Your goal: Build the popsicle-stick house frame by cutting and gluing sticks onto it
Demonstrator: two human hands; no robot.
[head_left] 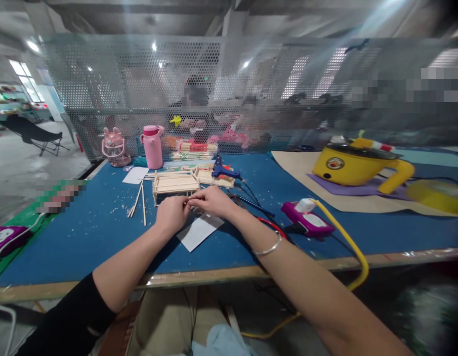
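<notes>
Looks like a workshop: shows worktable (91, 242) w/ glue gun (226, 172), perf. metal screen (132, 74), concrete pillar (234, 23) & stocked shelves (10, 102).

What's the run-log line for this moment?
left hand, right hand: close together | grip: unclear | wooden frame: just beyond hands | glue gun: beyond right hand | white paper: near side of hands

Blk L sleeve (71, 316), slvr R bangle (270, 246), beige pants (158, 319).

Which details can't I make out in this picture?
Head view: whether left hand and right hand hold anything, hidden by the hands themselves.
Head view: lower right of the wooden-stick model, behind the hands.
Head view: yellow disc, cut off by the right edge.
</notes>
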